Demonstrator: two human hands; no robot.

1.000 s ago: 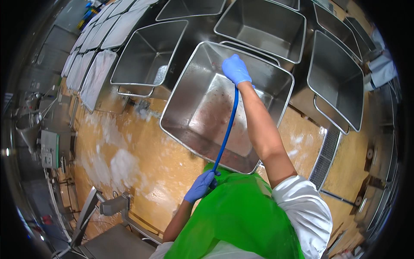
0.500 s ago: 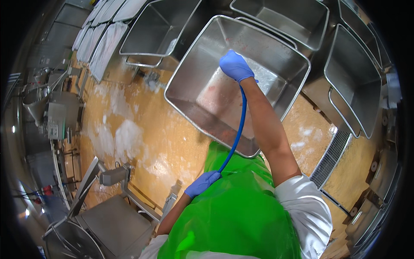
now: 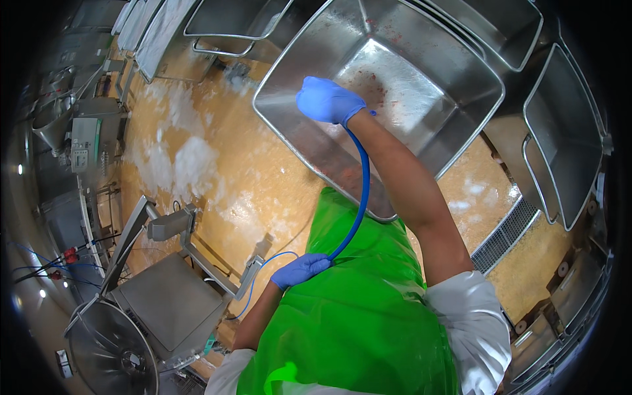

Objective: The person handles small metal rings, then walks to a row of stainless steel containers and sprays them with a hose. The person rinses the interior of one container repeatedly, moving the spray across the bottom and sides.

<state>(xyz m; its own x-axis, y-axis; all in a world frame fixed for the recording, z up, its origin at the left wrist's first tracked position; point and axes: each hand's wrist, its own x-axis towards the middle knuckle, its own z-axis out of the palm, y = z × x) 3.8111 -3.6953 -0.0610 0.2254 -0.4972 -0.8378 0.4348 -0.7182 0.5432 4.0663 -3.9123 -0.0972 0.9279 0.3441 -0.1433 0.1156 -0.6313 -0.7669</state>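
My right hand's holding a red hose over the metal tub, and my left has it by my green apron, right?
No: the head view shows a blue hose, not red. Your right hand does hold it over the metal tub, your left hand by the green apron.

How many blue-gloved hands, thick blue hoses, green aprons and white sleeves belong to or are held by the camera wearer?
Blue-gloved hands: 2
Thick blue hose: 1
Green apron: 1
White sleeves: 2
Total: 6
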